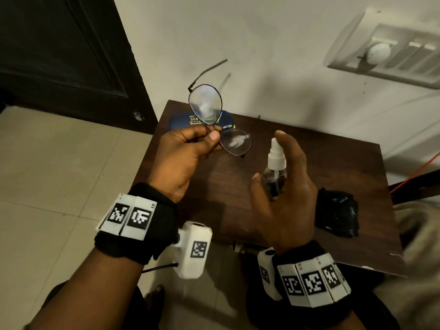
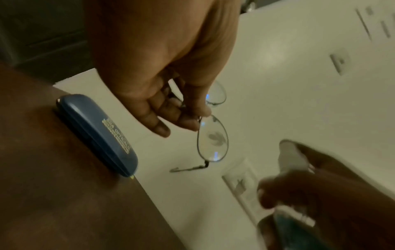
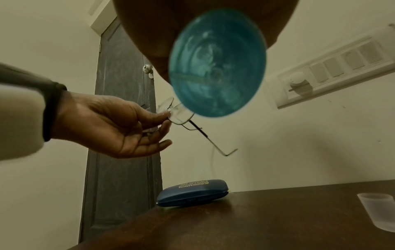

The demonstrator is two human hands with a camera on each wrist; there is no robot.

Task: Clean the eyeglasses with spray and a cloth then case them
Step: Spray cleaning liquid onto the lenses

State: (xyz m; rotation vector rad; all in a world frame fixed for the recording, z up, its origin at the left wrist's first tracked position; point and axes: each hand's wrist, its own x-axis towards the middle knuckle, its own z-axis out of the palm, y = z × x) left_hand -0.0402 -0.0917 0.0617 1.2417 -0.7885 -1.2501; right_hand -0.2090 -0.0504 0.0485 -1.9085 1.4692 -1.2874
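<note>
The left hand (image 1: pixel 188 148) pinches the glasses (image 1: pixel 215 120); the right hand (image 1: pixel 283 186) grips the spray (image 1: pixel 275 167). Point it at each lens and press gently.

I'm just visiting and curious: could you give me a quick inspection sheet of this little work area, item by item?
Surface: dark wooden table against a pale wall.
Job's things: eyeglasses held up, arms unfolded, lenses smudged; spray bottle aimed toward them; closed blue case at the table's far edge; black cloth bundled at the right.
Clutter: translucent cap standing on the table.
Grips: left hand pinches the eyeglasses near the bridge; right hand wraps the bottle, forefinger over the nozzle.
Cables: red cord right of the table.
Surroundings: dark door, switch panel, tiled floor.
</note>
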